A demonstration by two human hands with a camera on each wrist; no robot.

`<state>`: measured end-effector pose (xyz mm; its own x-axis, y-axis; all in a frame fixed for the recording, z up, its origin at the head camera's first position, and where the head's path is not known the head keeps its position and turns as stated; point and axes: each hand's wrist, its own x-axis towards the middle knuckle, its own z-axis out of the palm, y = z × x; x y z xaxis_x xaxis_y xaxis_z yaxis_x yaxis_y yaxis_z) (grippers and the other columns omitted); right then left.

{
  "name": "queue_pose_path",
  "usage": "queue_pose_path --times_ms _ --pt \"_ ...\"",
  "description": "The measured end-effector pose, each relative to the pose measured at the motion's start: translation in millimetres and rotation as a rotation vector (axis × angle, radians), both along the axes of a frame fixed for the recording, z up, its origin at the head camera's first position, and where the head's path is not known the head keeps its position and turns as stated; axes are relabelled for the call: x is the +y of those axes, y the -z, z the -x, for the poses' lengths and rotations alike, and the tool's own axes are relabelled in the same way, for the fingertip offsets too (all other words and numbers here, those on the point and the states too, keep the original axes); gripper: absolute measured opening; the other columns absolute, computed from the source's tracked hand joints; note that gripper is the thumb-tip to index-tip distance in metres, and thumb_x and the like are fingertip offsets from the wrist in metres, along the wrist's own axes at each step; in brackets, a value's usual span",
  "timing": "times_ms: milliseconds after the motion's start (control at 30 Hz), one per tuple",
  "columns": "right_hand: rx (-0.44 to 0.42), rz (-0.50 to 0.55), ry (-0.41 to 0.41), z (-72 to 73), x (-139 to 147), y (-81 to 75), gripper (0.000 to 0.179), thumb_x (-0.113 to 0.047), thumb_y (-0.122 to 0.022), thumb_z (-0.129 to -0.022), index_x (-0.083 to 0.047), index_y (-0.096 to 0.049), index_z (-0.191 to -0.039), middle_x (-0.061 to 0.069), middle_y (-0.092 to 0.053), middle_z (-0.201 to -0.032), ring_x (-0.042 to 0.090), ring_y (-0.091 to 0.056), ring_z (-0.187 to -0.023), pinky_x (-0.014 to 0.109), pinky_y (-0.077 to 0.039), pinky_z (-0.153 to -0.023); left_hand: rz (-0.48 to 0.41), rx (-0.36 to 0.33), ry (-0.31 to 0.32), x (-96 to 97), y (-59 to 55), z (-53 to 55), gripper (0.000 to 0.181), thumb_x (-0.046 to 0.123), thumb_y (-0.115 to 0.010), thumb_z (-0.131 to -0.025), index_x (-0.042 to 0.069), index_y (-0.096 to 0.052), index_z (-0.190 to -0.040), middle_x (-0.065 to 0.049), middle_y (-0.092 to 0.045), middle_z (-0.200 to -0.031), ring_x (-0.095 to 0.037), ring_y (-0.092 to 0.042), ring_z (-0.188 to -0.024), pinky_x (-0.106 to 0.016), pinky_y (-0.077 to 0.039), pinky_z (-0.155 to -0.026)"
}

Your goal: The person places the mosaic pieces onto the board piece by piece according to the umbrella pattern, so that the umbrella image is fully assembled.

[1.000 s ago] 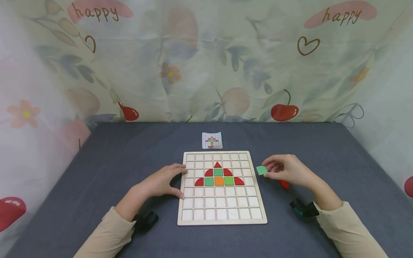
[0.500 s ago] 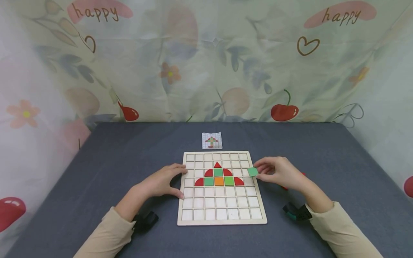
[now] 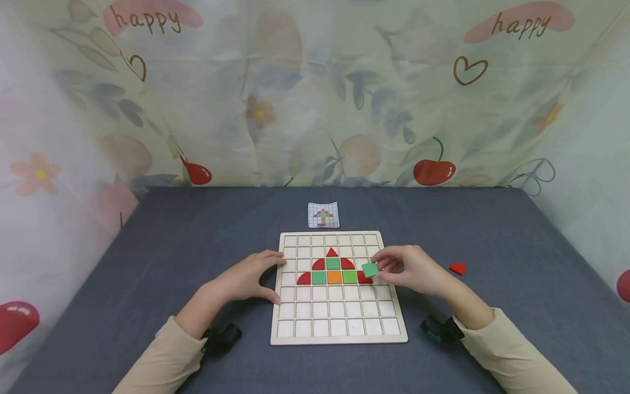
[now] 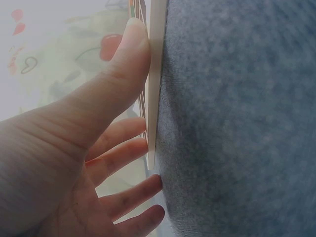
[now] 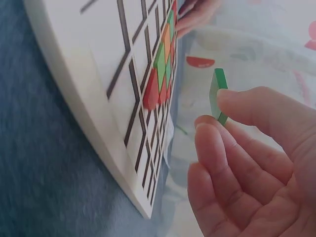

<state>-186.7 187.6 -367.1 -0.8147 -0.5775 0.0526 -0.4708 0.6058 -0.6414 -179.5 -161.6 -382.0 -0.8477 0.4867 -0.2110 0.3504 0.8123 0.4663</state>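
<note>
Between thumb and fingertips, my right hand [image 3: 413, 269] pinches a green square tile [image 3: 369, 270], held above the right part of a wooden grid board [image 3: 339, 340]. The right wrist view shows this tile [image 5: 218, 96] tilted on edge, apart from the grid. My left hand [image 3: 246, 276] lies at the board's left edge, its thumb and fingertips touching the rim, fingers spread. Set in the grid are a red triangle [image 3: 332, 252], a green square [image 3: 333, 263], an orange square [image 3: 334, 277], more green squares and several red quarter-round tiles [image 3: 304, 278].
Behind the board lies a small card [image 3: 323, 215] printed with a coloured tile pattern. A loose red tile [image 3: 458, 268] sits on the dark tablecloth [image 3: 492, 235] beyond my right forearm. A patterned curtain [image 3: 315, 109] hangs along the table's far side.
My right hand has carried the green square tile leftward from beside the board to over its right columns, uncovering the loose red tile. The left hand and board stay put.
</note>
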Motion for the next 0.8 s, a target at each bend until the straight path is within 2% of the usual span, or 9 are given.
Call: queue_pose_path --times_ms 200,567,800 --pt "0.020 0.026 -0.022 -2.3 -10 3.7 0.023 -0.010 -0.072 -0.079 -0.005 -0.066 -0.100 0.000 -0.068 -0.081 0.000 -0.059 -0.071 0.020 -0.052 -0.067 -0.004 -0.003 0.001 -0.5 -0.1 -0.2 0.080 0.039 -0.080 -0.069 0.006 -0.048 -0.135 -0.014 -0.040 -0.146 -0.032 -0.038 -0.133 -0.049 -0.034 -0.108" --pt "-0.057 0.003 -0.018 -8.2 -28 7.2 0.023 -0.015 -0.075 -0.078 -0.008 -0.067 -0.098 -0.002 -0.064 -0.079 0.003 -0.053 -0.066 0.018 -0.048 -0.062 -0.008 0.007 0.002 -0.6 0.7 -0.5 0.080 0.039 -0.080 -0.070 0.005 -0.048 -0.135 -0.014 -0.040 -0.145 -0.032 -0.038 -0.133 -0.049 -0.034 -0.108" --pt "-0.052 0.012 -0.054 -10.7 -39 12.2 0.021 -0.014 -0.075 -0.078 -0.006 -0.067 -0.096 -0.003 -0.061 -0.077 0.002 -0.050 -0.065 0.017 -0.046 -0.060 -0.003 0.003 -0.007 -0.8 0.7 -0.3 0.080 0.039 -0.080 -0.069 0.006 -0.048 -0.135 -0.013 -0.040 -0.145 -0.032 -0.038 -0.133 -0.049 -0.034 -0.108"
